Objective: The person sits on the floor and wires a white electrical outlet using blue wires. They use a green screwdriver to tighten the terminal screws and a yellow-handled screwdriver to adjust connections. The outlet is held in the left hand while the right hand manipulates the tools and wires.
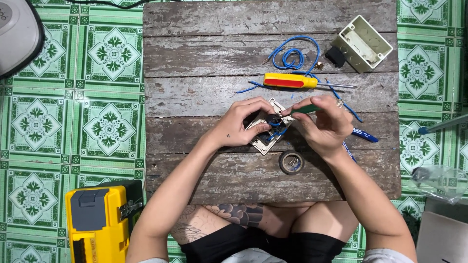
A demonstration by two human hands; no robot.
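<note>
My left hand [240, 122] holds a small white switch plate [263, 142], turned back side up, over a weathered wooden board [204, 58]. Short blue wires run into the plate's middle. My right hand [325, 122] grips a green-handled screwdriver [306, 109] whose tip meets the plate's upper corner. Both hands are close together above the middle of the board.
A yellow and red screwdriver [290, 81] and a coil of blue wire [291, 57] lie behind the hands. A cream junction box [363, 43] sits at the back right, a roll of black tape [291, 162] near my wrist, a blue pen [364, 135] to the right, a yellow toolbox [100, 219] on the green tiled floor.
</note>
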